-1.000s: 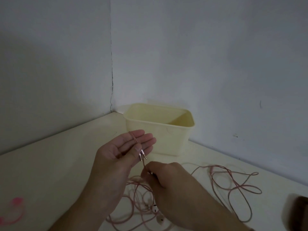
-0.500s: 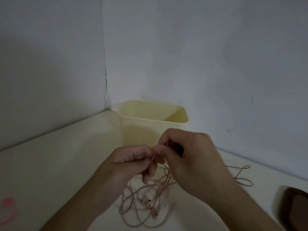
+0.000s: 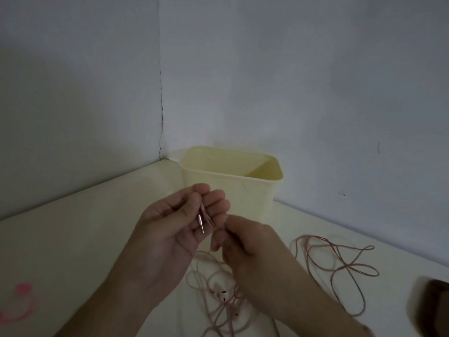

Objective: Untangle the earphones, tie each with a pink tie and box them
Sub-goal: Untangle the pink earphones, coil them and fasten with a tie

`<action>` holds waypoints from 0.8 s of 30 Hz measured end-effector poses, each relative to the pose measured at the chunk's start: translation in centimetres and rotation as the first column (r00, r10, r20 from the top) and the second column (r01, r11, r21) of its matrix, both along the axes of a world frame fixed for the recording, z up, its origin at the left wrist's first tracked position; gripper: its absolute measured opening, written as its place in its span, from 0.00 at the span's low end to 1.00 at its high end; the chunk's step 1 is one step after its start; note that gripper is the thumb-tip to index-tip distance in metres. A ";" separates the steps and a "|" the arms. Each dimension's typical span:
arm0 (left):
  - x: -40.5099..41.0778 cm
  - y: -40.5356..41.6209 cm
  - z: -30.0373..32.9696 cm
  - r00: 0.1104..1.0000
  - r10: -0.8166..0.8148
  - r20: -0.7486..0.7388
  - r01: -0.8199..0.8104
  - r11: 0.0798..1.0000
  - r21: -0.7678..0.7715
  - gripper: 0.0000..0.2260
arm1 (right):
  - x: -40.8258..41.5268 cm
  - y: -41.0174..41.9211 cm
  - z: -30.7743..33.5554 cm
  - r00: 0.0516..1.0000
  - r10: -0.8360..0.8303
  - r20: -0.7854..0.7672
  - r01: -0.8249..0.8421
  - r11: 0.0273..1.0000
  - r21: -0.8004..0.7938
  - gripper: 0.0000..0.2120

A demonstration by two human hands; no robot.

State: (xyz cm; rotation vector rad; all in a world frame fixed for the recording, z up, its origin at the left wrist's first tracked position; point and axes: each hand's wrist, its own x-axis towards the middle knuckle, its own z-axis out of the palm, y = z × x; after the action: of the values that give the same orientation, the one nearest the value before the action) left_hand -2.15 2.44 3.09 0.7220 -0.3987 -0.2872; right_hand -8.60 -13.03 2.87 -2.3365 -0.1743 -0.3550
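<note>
Pink earphone cables [image 3: 337,266] lie in tangled loops on the pale table, with white earbuds [image 3: 222,293] below my hands. My left hand [image 3: 175,232] is raised palm up, its fingers curled round the metal jack plugs [image 3: 201,221] and the cable ends. My right hand [image 3: 245,244] is just to the right and lower, pinching the cables where they hang from the left hand. The cream plastic box [image 3: 257,193] stands open behind both hands, in the wall corner. Pink ties [image 3: 18,302] lie at the far left edge.
A dark brown object [image 3: 432,307] sits at the right edge of the table. Grey walls meet in a corner just behind the box. Part of the cable heap is hidden under my right forearm.
My hands were joined at the cable half a second ago. Now the left hand has turned palm up with the plugs showing, and the right hand has dropped lower along the cables.
</note>
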 end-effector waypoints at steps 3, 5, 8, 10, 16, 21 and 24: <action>0.2 -0.2 0.1 0.996 0.083 0.038 -0.083 0.997 0.001 0.12 | -0.4 1.0 -0.2 0.997 0.025 -0.077 -0.032 0.996 -0.081 0.10; 0.3 -0.1 -0.1 0.977 0.156 0.143 -0.172 0.979 0.106 0.11 | -0.6 1.4 0.2 0.994 0.034 -0.106 -0.049 0.989 -0.137 0.07; 0.7 -0.2 -1.4 0.879 0.229 0.418 -0.401 0.830 0.388 0.07 | -1.1 1.4 1.2 0.997 0.044 -0.064 -0.055 0.981 -0.188 0.06; 0.8 -0.5 -2.2 0.854 0.118 0.506 -0.408 0.755 0.513 0.08 | -1.4 1.0 2.1 0.999 0.037 0.018 -0.033 0.984 -0.174 0.06; 0.1 -0.1 -1.5 0.926 -0.131 0.355 -0.078 0.852 0.517 0.14 | -1.7 -1.3 4.3 0.993 -0.074 0.095 0.076 0.997 -0.019 0.12; -0.3 0.0 -0.8 0.937 -0.320 0.142 0.250 0.895 0.370 0.13 | -1.1 -2.0 3.3 0.988 -0.123 0.092 0.117 0.990 0.076 0.12; -0.1 0.1 -1.1 0.916 -0.379 0.130 0.351 0.916 0.193 0.09 | -0.6 -1.8 2.4 0.987 -0.115 0.115 0.107 0.991 0.077 0.13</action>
State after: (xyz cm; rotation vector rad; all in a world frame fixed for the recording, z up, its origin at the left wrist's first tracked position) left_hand -2.21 2.49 1.99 0.8359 -0.6772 -0.6240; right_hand -9.21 -14.84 5.22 -2.2614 -0.0877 -0.5481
